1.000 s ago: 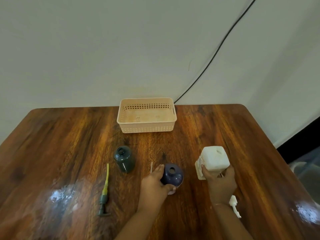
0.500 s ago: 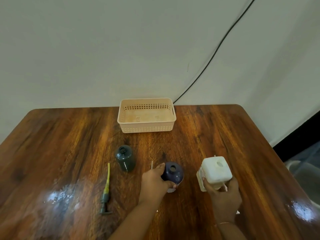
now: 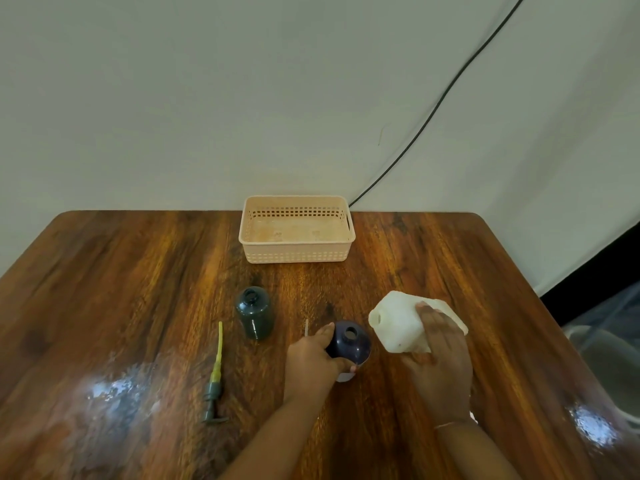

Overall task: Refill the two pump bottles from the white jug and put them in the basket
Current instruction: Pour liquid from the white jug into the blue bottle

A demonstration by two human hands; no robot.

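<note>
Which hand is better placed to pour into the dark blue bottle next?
Right. The right hand holds the white plastic jug, tipped with its spout beside the dark blue bottle's open neck. The left hand steadies that bottle.

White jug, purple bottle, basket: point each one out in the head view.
white jug (image 3: 398,323), head view, on its bare side near the spout.
purple bottle (image 3: 349,341), head view, on its shoulder just below the open neck.
basket (image 3: 298,252), head view, on its front wall.
</note>
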